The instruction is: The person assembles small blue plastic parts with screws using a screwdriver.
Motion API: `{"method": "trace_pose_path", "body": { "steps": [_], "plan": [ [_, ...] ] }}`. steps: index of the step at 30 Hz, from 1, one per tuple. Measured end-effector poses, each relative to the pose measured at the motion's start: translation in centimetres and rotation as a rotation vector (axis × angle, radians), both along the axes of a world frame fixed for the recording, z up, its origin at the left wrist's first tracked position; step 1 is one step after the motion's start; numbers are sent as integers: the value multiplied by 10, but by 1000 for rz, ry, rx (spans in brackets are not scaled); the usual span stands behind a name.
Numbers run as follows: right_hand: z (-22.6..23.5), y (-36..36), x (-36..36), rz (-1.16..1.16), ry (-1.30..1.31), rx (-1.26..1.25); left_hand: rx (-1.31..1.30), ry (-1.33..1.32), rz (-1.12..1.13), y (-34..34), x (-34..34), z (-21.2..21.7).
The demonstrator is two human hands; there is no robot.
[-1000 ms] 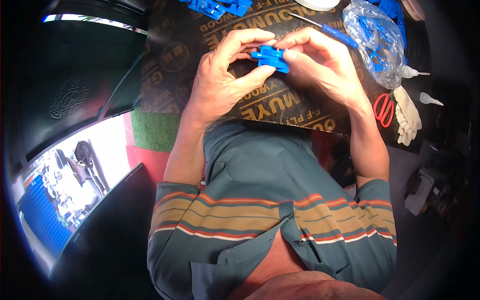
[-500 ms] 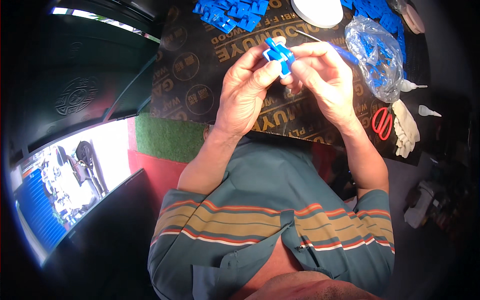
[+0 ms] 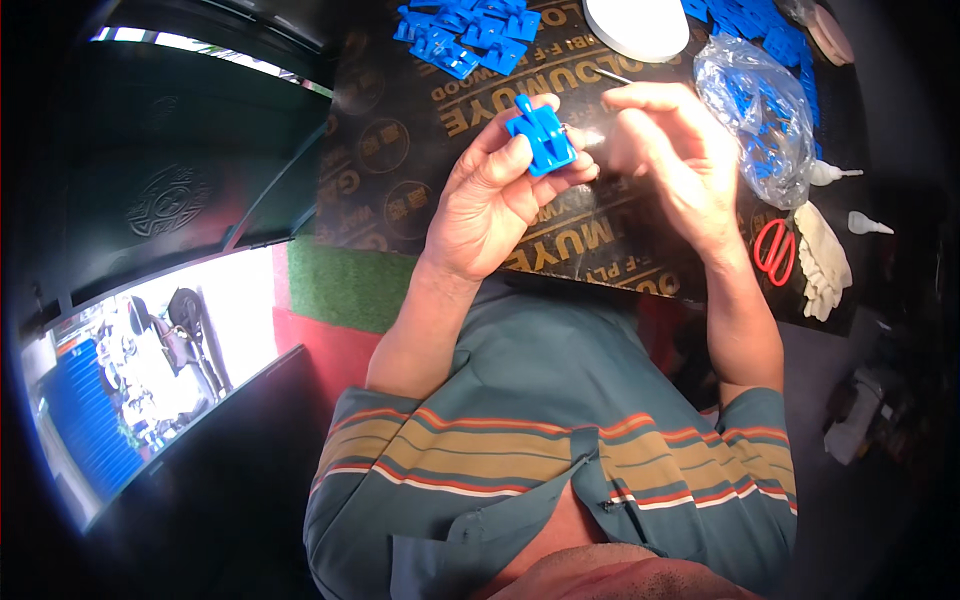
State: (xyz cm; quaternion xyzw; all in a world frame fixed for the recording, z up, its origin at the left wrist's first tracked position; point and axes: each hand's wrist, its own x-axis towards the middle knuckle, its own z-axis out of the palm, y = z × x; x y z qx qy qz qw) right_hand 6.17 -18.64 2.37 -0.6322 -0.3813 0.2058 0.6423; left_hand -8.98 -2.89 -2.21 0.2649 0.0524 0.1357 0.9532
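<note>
My left hand (image 3: 490,190) grips a small blue plastic part (image 3: 541,140), its thumb on the near-left side and fingers behind. The part has a flat square plate with a raised bar across it, and a thin metallic bit shows at its right edge. My right hand (image 3: 685,160) is apart from the part, to its right, with index finger and thumb spread; its fingertips are blurred and I see nothing between them. The metal shaft of a screwdriver-like tool (image 3: 613,76) pokes out beyond the right fingers, its handle hidden behind the hand.
Blue plastic parts (image 3: 468,35) lie in a pile at the far left of the dark printed board. A white round object (image 3: 640,28) sits beyond my hands. On the right are a clear bag (image 3: 755,120) of blue parts, red-handled scissors (image 3: 775,252), a glove (image 3: 823,262) and white nozzles (image 3: 835,172).
My right hand has come off the blue part and moved right. The part, still in my left hand, has been turned and sits slightly lower; its white edges no longer show.
</note>
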Motion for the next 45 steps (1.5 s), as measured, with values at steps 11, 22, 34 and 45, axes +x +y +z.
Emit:
{"method": "trace_pose_path", "body": {
  "steps": [11, 22, 34, 45],
  "plan": [
    [1, -20, 46, -259, -1039, -605, -333, -96, -40, 33, -7, 4],
    [21, 3, 18, -21, -512, -259, -434, -158, -101, 30, 2, -2],
    [1, -3, 20, 27, -653, -7, -364, -86, -95, 29, 1, 2],
    [2, -5, 27, 37, -676, -36, -363, -119, -113, 28, 3, -3]
  ]
}}
